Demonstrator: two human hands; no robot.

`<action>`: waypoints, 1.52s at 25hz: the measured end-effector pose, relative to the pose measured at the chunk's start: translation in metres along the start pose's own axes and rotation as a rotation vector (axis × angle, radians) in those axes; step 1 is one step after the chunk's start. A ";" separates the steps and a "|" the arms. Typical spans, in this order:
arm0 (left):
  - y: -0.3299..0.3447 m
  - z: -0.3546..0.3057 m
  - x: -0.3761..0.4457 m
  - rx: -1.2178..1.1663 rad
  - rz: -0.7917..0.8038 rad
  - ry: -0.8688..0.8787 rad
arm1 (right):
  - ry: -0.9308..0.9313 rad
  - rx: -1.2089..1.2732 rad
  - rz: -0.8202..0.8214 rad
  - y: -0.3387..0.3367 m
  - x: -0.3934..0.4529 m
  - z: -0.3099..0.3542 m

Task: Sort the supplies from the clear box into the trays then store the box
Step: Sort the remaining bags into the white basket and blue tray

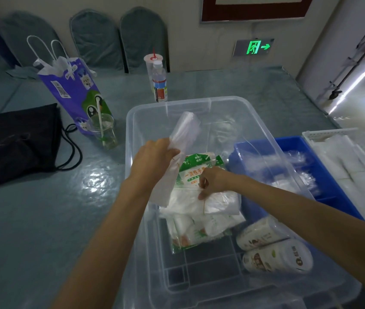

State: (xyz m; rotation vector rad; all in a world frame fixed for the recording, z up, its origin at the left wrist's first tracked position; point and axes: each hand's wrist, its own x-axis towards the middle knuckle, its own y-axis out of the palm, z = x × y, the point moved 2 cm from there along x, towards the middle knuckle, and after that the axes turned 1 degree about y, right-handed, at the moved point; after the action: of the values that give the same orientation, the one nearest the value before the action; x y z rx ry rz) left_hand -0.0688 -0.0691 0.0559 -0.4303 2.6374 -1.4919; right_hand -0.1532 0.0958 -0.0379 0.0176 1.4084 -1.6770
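Observation:
A large clear box (190, 103) stands on the table in front of me. Inside lie a green-and-white glove packet (196, 168), a pile of white plastic packets (190, 204) and two tissue packs (275, 248) at the right. My left hand (152, 161) is shut on a clear plastic bag (182, 132) and holds it above the box. My right hand (212, 181) pinches a white plastic packet (221, 200) on top of the pile. Right of the box sit a blue tray (324, 170) with clear bags and a white tray (311, 136) with white packets.
On the table to the left lie a black drawstring bag (14, 143), a purple paper bag (74, 92) and a plastic cup with a straw (104, 132). A water bottle (159, 83) and a tall cup (151, 63) stand behind the box. Chairs line the far wall.

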 end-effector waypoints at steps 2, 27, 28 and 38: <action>-0.001 -0.002 -0.003 -0.018 -0.006 0.000 | 0.013 0.000 -0.001 0.001 -0.006 -0.004; -0.045 -0.148 0.001 -0.149 -0.229 0.194 | 0.039 0.430 -0.852 -0.144 -0.191 -0.093; -0.039 -0.164 -0.001 -0.148 -0.225 0.206 | 0.047 0.441 -0.873 -0.145 -0.205 -0.105; 0.060 -0.321 -0.028 -0.166 -0.130 0.316 | 0.162 0.539 -0.943 -0.123 -0.335 -0.241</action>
State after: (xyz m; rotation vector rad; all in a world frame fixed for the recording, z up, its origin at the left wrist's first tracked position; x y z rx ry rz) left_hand -0.1209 0.2337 0.1705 -0.4163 3.0485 -1.4916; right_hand -0.1602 0.4824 0.1518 -0.2462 1.0776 -2.8558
